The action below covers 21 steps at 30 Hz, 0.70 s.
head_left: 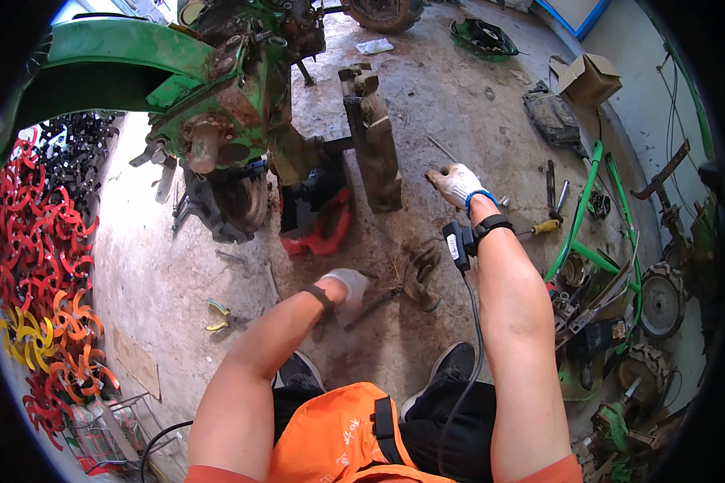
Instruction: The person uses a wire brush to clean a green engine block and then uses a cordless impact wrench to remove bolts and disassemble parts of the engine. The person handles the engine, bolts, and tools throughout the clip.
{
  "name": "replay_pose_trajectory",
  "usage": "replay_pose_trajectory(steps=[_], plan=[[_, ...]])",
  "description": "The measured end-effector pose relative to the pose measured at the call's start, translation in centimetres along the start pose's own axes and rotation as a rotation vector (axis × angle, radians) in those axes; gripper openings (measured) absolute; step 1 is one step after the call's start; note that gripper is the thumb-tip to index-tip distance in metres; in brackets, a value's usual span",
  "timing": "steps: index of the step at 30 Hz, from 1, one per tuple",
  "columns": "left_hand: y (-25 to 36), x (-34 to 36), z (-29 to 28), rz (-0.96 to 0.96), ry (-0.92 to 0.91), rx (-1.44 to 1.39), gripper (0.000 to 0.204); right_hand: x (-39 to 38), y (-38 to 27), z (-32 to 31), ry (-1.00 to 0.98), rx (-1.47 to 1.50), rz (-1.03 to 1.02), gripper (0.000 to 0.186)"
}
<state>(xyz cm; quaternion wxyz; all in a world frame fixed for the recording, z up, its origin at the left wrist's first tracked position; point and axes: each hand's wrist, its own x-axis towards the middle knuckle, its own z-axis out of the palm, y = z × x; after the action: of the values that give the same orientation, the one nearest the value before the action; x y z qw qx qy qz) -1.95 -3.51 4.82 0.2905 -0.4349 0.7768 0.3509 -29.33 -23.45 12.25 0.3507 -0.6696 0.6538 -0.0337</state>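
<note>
My left hand [348, 285], in a pale work glove, is low over the floor and smeared by motion, so its grip does not show. Beside it lie a dark bar [370, 310] and a curved rusty metal part [419, 278]. My right hand [457, 184] wears a white glove with a blue cuff and dirty fingertips. Its fingers are curled together, and whatever they hold is hidden. Just beyond it is a thin metal rod [443, 150]. A tall rusty metal block [372, 137] stands left of that hand, near a red-rimmed black pan [318, 213].
A green machine [217, 105] with a greasy gearbox fills the upper left. Red, black, yellow and orange curved blades [36, 233] are heaped at the left. Pliers [217, 315] lie left of my feet. Green frame bars [580, 213], a yellow-handled screwdriver [546, 226] and metal parts crowd the right.
</note>
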Motion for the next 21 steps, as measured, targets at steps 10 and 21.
replay_pose_trajectory(steps=[10, 21], plan=[[-0.4, 0.8, 3.2, 0.074, 0.038, 0.049, 0.040, -1.3, -1.2, -0.6, -0.094, 0.068, 0.043, 0.064], [-1.2, 2.4, 4.3, 0.008, 0.016, 0.049, 0.034, 1.1, 0.5, 1.6, -0.100, 0.065, -0.049, 0.056]])
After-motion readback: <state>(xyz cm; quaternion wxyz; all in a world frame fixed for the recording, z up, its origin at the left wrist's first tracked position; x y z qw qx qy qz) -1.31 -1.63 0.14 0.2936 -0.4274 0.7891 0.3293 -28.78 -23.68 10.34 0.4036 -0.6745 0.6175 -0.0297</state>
